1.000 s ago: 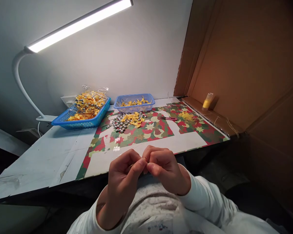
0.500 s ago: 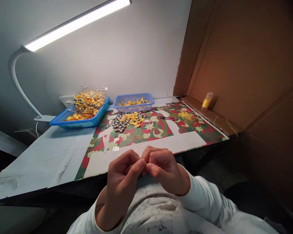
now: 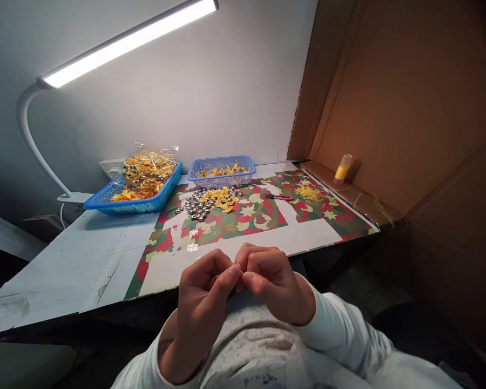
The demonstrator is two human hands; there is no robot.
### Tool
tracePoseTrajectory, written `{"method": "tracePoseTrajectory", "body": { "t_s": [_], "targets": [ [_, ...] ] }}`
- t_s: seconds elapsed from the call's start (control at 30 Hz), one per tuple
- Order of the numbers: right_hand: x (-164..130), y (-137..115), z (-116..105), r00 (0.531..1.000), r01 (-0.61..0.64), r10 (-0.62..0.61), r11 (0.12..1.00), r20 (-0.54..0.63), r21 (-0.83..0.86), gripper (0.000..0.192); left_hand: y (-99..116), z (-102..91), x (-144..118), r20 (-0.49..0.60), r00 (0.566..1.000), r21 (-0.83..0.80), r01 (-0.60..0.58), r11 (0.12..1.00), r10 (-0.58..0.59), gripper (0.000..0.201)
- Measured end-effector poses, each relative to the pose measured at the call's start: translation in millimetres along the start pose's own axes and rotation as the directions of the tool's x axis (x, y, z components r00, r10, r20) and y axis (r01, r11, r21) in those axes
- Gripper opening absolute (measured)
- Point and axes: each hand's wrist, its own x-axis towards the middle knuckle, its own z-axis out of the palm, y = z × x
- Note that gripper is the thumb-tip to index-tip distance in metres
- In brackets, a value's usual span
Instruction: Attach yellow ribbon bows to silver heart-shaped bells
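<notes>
While no writing is legible, left hand [image 3: 204,286] and right hand [image 3: 269,278] pinched together, contents hidden

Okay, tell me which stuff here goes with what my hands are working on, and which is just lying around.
In hand:
left hand and right hand, fingertips pinched together over something too small to identify
pile of silver beads and yellow pieces, nearest on the table

Lying about:
large blue basket
small blue basket
yellow thread spool
red tool
desk lamp
</notes>
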Motion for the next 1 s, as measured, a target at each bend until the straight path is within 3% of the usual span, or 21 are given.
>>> {"method": "tracePoseTrajectory", "body": {
  "t_s": [0.4,0.5,0.6,0.87,1.0],
  "targets": [
    [1,-1,-2,1.0,-0.022,0.021,0.999,-0.007,-0.039,0.038,-1,1.6,1,-0.018,1.0,0.06,0.013,0.998,-0.012,0.028],
    [2,2,-8,0.995,0.005,-0.009,0.999,-0.098,-0.042,0.033,-2,-0.2,3,-0.036,0.999,0.08,0.019,0.997,-0.016,0.028],
    [4,7,-17,0.98,0.008,-0.029,0.994,-0.197,-0.105,0.016,-4,-3.1,6,-0.03,0.999,0.101,0.034,0.994,-0.031,0.029],
    [5,12,-24,0.993,0.08,-0.1,0.963,-0.066,-0.257,0.011,-2,-8.5,13,0.141,0.985,0.097,0.089,0.991,-0.103,0.033],
    [21,10,-33,0.983,0.16,-0.18,0.914,-0.021,-0.373,0.016,7,-10.7,35,0.241,0.962,0.193,0.084,0.978,-0.13,0.029]
  ]
}}
